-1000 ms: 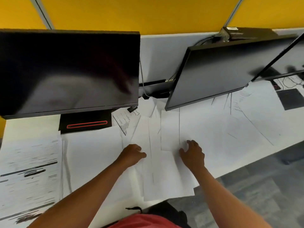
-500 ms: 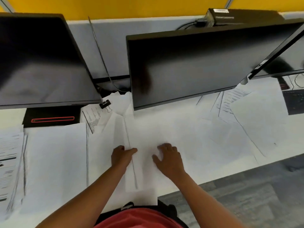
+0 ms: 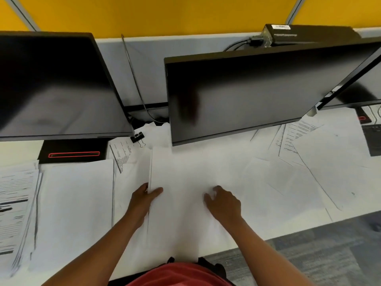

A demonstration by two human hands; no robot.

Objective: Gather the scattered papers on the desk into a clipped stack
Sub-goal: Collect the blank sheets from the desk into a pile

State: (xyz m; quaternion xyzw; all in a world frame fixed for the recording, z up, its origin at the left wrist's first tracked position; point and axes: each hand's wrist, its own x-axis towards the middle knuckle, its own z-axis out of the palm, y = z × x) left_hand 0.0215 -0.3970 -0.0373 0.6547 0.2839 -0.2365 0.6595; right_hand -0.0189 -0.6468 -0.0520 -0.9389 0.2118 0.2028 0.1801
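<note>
A loose pile of white sheets (image 3: 181, 174) lies in the middle of the desk in front of me. My left hand (image 3: 144, 198) grips the pile's left edge, thumb on top and fingers underneath. My right hand (image 3: 223, 202) rests on the sheets to the right with its fingers curled down onto the paper. A black binder clip (image 3: 137, 137) lies behind the pile, between the two monitors. More white sheets (image 3: 309, 172) are scattered to the right, and printed pages (image 3: 16, 195) lie at the far left.
Two dark monitors (image 3: 55, 85) (image 3: 247, 91) hang low over the back of the desk. A black monitor base with a red outline (image 3: 74, 151) sits at the left. The desk edge (image 3: 309, 230) runs along the right, with grey carpet below.
Both hands have drawn the sheets together into a squarer pile. My left hand moved onto the pile's left edge and took hold of it. My view shifted to the right.
</note>
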